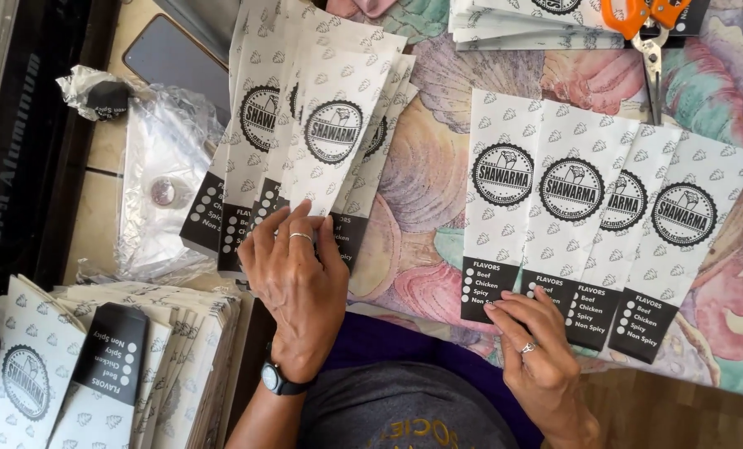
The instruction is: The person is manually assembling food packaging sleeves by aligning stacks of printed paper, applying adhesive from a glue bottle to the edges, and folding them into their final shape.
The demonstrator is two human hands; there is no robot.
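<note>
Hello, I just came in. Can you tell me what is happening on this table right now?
A person is sorting printed white paper sleeves with black ends on a floral tablecloth. The left hand rests flat on the lower end of a fanned stack of sleeves. The right hand touches the bottom of a row of four sleeves laid overlapping side by side. Another pile of sleeves sits at lower left, beside a sheet of foil. Orange-handled scissors lie at the top.

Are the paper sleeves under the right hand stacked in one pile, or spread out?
Spread out. The four paper sleeves lie fanned side by side, overlapping, on the flowered tablecloth. The right hand rests on their dark lower ends.
</note>
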